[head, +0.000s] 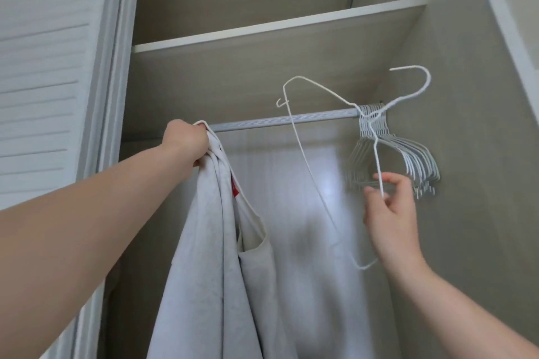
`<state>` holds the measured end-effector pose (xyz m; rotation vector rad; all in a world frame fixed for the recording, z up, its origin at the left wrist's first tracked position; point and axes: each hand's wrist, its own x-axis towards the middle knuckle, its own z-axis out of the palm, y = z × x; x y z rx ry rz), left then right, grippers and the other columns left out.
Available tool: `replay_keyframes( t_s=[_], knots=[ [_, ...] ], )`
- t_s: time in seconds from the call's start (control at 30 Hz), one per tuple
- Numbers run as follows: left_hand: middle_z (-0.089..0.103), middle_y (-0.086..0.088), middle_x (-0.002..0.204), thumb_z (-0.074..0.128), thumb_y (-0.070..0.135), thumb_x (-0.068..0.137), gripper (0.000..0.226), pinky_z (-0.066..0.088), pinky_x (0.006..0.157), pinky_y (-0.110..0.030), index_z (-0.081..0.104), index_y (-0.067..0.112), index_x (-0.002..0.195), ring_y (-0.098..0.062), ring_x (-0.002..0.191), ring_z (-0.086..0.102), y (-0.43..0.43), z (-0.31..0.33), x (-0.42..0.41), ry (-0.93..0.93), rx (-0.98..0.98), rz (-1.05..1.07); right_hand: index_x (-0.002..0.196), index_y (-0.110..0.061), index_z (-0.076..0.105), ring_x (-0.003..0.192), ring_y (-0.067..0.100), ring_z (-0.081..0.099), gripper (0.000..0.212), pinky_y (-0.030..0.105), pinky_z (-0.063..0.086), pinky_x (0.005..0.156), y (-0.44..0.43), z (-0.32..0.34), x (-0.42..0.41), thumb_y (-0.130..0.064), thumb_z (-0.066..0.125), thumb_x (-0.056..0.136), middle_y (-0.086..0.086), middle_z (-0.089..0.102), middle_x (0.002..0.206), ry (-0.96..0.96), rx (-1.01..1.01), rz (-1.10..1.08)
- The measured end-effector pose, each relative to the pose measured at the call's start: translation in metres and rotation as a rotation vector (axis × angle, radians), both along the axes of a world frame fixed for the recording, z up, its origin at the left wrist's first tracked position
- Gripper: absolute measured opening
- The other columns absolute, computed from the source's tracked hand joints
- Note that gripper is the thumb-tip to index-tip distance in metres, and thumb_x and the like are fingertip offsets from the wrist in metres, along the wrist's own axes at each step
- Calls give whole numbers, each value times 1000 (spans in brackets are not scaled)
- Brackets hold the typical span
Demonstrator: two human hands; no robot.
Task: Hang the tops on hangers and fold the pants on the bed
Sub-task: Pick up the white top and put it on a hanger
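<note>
My left hand (186,143) is raised in front of the wardrobe rail (280,120), shut on the bunched top edge of a white top (210,271) with a small red label. The top hangs straight down from that hand. My right hand (389,207) pinches a white wire hanger (303,154) by one wire between thumb and fingers. That hanger is tilted, off the rail, with its hook pointing up to the right. Several more white hangers (408,160) hang bunched at the rail's right end, just behind my right hand.
I face an open wardrobe with a shelf (262,29) above the rail. A white louvred door (43,81) stands at the left, the wardrobe's side wall (472,125) at the right. The glossy back panel shows between my hands.
</note>
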<state>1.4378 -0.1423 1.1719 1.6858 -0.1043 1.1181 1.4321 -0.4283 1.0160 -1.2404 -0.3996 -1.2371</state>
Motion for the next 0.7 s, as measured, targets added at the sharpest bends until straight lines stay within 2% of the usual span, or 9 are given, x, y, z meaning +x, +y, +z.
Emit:
replay_keyframes(
  t_s=[0.1, 0.2, 0.27, 0.37, 0.43, 0.5, 0.6, 0.7],
  knots=[
    [55, -12, 92, 49, 21, 101, 33, 52, 82, -40, 42, 18, 70, -28, 87, 52, 4, -3, -29, -17, -37, 47, 94, -26, 49, 36, 13, 34, 18, 20, 27, 38, 13, 18, -18, -12, 60, 97, -4, 43, 49, 92, 4, 301],
    [51, -6, 81, 47, 22, 102, 34, 50, 84, -39, 39, 19, 69, -27, 89, 50, 6, 2, -73, -34, -39, 134, 84, -18, 52, 32, 7, 25, 17, 13, 19, 37, 14, 44, -39, -19, 57, 101, -8, 35, 41, 95, -10, 483],
    [48, -3, 77, 47, 21, 101, 32, 48, 81, -38, 39, 19, 70, -26, 89, 50, 6, 8, -106, -59, -47, 189, 81, -14, 55, 32, 7, 23, 25, 13, 18, 37, 15, 55, -49, -20, 50, 104, -7, 32, 42, 53, -31, 527],
    [55, -10, 93, 46, 19, 100, 29, 54, 89, -42, 41, 19, 72, -24, 89, 53, 6, 18, -155, -98, -84, 273, 79, -14, 56, 33, 9, 23, 30, 14, 18, 38, 19, 65, -67, -22, 45, 106, -6, 30, 43, 21, -67, 607],
    [50, -6, 82, 45, 15, 101, 30, 53, 80, -32, 40, 18, 71, -21, 87, 49, 3, 26, -190, -135, -152, 311, 80, -15, 56, 33, 9, 22, 30, 13, 18, 38, 21, 68, -82, -23, 45, 106, -7, 30, 44, -3, -95, 694],
    [40, -2, 73, 45, 9, 100, 28, 44, 68, -22, 41, 15, 72, -19, 87, 44, -3, 32, -228, -171, -215, 388, 80, -15, 56, 33, 8, 21, 30, 13, 18, 38, 24, 69, -100, -24, 44, 106, -8, 30, 44, -38, -124, 784],
    [43, -1, 74, 49, 16, 99, 19, 38, 73, -30, 47, 15, 80, -20, 89, 48, -16, 37, -290, -270, -261, 492, 77, -17, 58, 33, 7, 22, 32, 13, 19, 37, 28, 65, -132, -24, 44, 106, -8, 30, 44, -93, -139, 919],
    [41, 1, 73, 45, 18, 102, 28, 37, 74, -30, 40, 18, 74, -17, 89, 45, -31, 41, -350, -303, -204, 646, 70, -23, 60, 35, 7, 22, 38, 13, 20, 37, 33, 58, -168, -24, 45, 106, -8, 29, 45, -118, -138, 1060]
  ],
)
